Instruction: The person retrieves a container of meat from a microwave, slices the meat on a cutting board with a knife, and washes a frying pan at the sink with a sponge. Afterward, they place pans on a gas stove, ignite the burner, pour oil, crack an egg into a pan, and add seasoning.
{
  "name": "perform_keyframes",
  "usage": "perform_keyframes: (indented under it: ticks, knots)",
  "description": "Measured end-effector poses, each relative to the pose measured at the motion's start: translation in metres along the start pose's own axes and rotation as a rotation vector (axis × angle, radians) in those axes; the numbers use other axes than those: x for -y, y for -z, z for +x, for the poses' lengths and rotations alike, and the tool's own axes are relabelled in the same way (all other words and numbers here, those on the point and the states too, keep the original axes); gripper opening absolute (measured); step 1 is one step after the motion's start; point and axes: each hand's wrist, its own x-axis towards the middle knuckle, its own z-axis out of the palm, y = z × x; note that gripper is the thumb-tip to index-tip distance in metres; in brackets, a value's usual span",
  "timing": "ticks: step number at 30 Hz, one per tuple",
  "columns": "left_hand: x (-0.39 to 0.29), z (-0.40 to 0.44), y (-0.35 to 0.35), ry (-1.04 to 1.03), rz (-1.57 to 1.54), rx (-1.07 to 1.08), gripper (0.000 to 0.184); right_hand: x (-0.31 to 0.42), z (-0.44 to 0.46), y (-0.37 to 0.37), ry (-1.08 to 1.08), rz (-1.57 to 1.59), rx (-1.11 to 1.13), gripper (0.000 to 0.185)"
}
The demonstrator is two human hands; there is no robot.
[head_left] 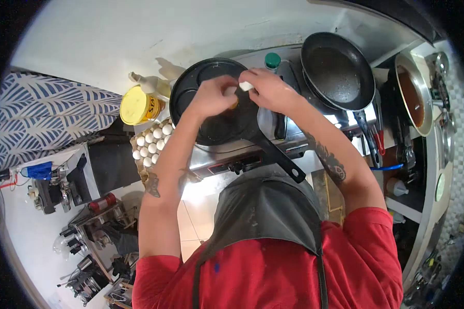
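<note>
Above a black frying pan with round wells (214, 135), both my hands are close together. Between the fingers of my left hand (214, 97) is a pale piece of eggshell (230, 91), partly hidden. My right hand (269, 91) pinches another white piece of eggshell (246, 86). A spot of orange-yellow egg yolk (234, 105) shows just below my left fingers. The pan's long handle points toward my body, to the lower right. Left of the pan, several white eggs (152, 148) sit in a carton (137, 139).
A yellow tub (135, 106) stands left of the pan, by the wall. Behind my right hand is a green-capped bottle (272, 61). Another frying pan (339, 72) rests to the right, and a pot of brown liquid (411, 98) is farther right. The stove front (232, 166) faces me.
</note>
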Motion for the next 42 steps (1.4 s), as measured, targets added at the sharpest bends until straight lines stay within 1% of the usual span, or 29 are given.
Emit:
perform_keyframes:
  ticks: [1, 3, 4, 5, 7, 8, 11, 12, 14, 17, 18, 20, 21, 23, 26, 29, 30, 31, 32, 33, 34, 35, 36, 37, 38, 39, 40, 41, 42]
  knots:
    - [-0.011, 0.000, 0.008, -0.005, 0.011, 0.001, 0.041, 0.005, 0.000, 0.005, -0.007, -0.023, 0.006, 0.036]
    - [-0.029, 0.000, 0.024, -0.015, 0.037, -0.005, 0.041, 0.015, 0.000, 0.015, 0.037, -0.066, -0.084, 0.038]
    - [-0.026, 0.001, 0.026, -0.065, -0.052, -0.037, 0.042, 0.022, -0.001, 0.021, 0.044, -0.070, -0.134, 0.040]
    - [-0.029, 0.001, 0.031, -0.099, 0.033, -0.048, 0.037, 0.026, -0.002, 0.024, 0.052, -0.075, -0.184, 0.041]
    - [-0.046, -0.006, 0.041, -0.156, 0.197, -0.069, 0.029, 0.024, -0.006, 0.021, -0.028, -0.032, -0.214, 0.043]
    - [-0.041, -0.006, 0.040, -0.155, 0.007, -0.088, 0.028, 0.022, -0.005, 0.019, -0.060, -0.012, -0.230, 0.044]
    - [-0.050, -0.013, 0.034, -0.227, -0.570, -0.177, 0.027, 0.025, -0.004, 0.001, -0.245, 0.354, -0.222, 0.048]
    - [-0.052, -0.018, 0.032, -0.285, -0.514, -0.204, 0.025, 0.034, -0.001, 0.001, -0.263, 0.453, -0.234, 0.048]
    - [-0.058, -0.032, 0.028, -0.218, -0.493, -0.311, 0.024, 0.055, 0.007, 0.002, -0.293, 0.651, -0.250, 0.047]
    - [-0.052, -0.047, 0.034, -0.194, -0.388, -0.413, 0.022, 0.075, 0.019, -0.004, -0.305, 0.663, -0.335, 0.045]
    - [-0.050, -0.056, 0.037, -0.196, -0.353, -0.437, 0.022, 0.086, 0.021, -0.001, -0.294, 0.679, -0.285, 0.045]
    - [-0.050, -0.072, 0.043, -0.182, -0.274, -0.518, 0.020, 0.091, 0.026, -0.013, -0.158, 0.568, -0.298, 0.045]
    - [-0.057, -0.084, 0.049, -0.184, -0.168, -0.564, 0.017, 0.092, 0.025, -0.019, -0.098, 0.503, -0.303, 0.045]
    - [-0.050, -0.100, 0.054, -0.164, -0.138, -0.544, 0.016, 0.100, 0.026, -0.028, -0.022, 0.485, -0.325, 0.037]
    - [-0.031, -0.119, 0.063, -0.194, -0.077, -0.411, 0.018, 0.116, 0.022, -0.035, 0.043, 0.429, -0.228, 0.041]
    - [-0.030, -0.130, 0.060, -0.334, -0.065, -0.482, 0.019, 0.134, 0.019, -0.038, 0.062, 0.446, -0.154, 0.047]
    - [-0.033, -0.136, 0.060, -0.308, -0.070, -0.513, 0.021, 0.134, 0.019, -0.043, 0.095, 0.439, -0.150, 0.049]
    - [-0.032, -0.143, 0.064, -0.194, -0.068, -0.485, 0.022, 0.136, 0.021, -0.051, 0.136, 0.447, -0.143, 0.051]
    - [-0.028, -0.151, 0.073, -0.069, -0.059, -0.463, 0.022, 0.133, 0.024, -0.061, 0.179, 0.588, -0.167, 0.057]
    - [-0.024, -0.163, 0.082, 0.065, -0.051, -0.444, 0.023, 0.140, 0.023, -0.040, 0.272, 0.354, -0.156, 0.060]
    - [-0.025, -0.175, 0.091, 0.096, -0.157, -0.526, 0.028, 0.135, 0.025, -0.033, 0.293, 0.272, -0.175, 0.065]
    - [0.006, -0.181, 0.094, -0.001, -0.191, -0.687, 0.035, 0.138, 0.023, -0.020, 0.144, 0.187, -0.152, 0.068]
    - [0.018, -0.195, 0.099, 0.001, -0.236, -0.807, 0.037, 0.121, 0.022, -0.015, 0.080, 0.212, -0.188, 0.067]
    - [0.029, -0.207, 0.103, -0.006, -0.286, -0.926, 0.039, 0.115, 0.021, 0.004, 0.077, 0.011, -0.267, 0.061]
    - [0.050, -0.223, 0.105, 0.064, -0.148, -0.948, 0.046, 0.092, 0.019, 0.015, 0.048, -0.081, -0.297, 0.059]
    - [0.077, -0.240, 0.100, 0.115, 0.011, -0.930, 0.048, 0.065, 0.018, 0.027, 0.102, -0.228, -0.356, 0.055]
    - [0.108, -0.256, 0.089, 0.164, 0.164, -0.905, 0.051, 0.045, 0.015, 0.041, 0.053, -0.368, -0.376, 0.049]
    - [0.137, -0.267, 0.078, 0.202, 0.309, -0.868, 0.055, 0.036, 0.012, 0.054, -0.052, -0.414, -0.380, 0.044]
    - [0.169, -0.277, 0.061, 0.286, 0.237, -0.817, 0.058, 0.011, 0.011, 0.063, -0.042, -0.449, -0.378, 0.043]
